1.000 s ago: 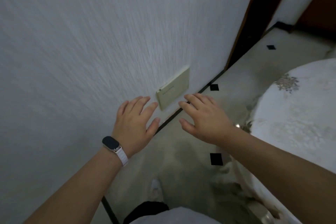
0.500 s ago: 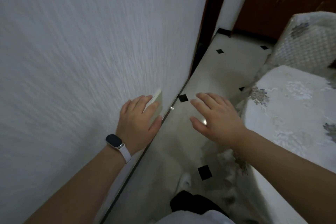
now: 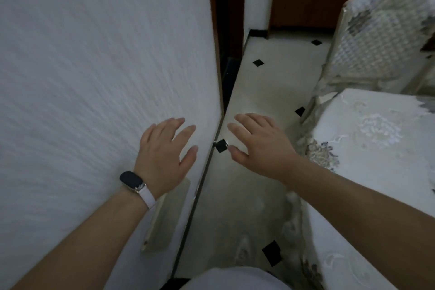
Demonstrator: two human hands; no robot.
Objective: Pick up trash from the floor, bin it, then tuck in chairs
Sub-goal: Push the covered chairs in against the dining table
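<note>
Wall plate (image 3: 166,216) now behind left hand (image 3: 164,160); both grips released; floor (image 3: 266,92) possibly marble.

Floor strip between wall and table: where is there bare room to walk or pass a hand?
The tiled floor lies bare from the wall to the covered chair. Nearer, the tablecloth narrows it. Left hand and right hand are empty.

White textured wall (image 3: 94,77) with beige plate (image 3: 164,219); embroidered tablecloth (image 3: 376,148) opposite.
</note>
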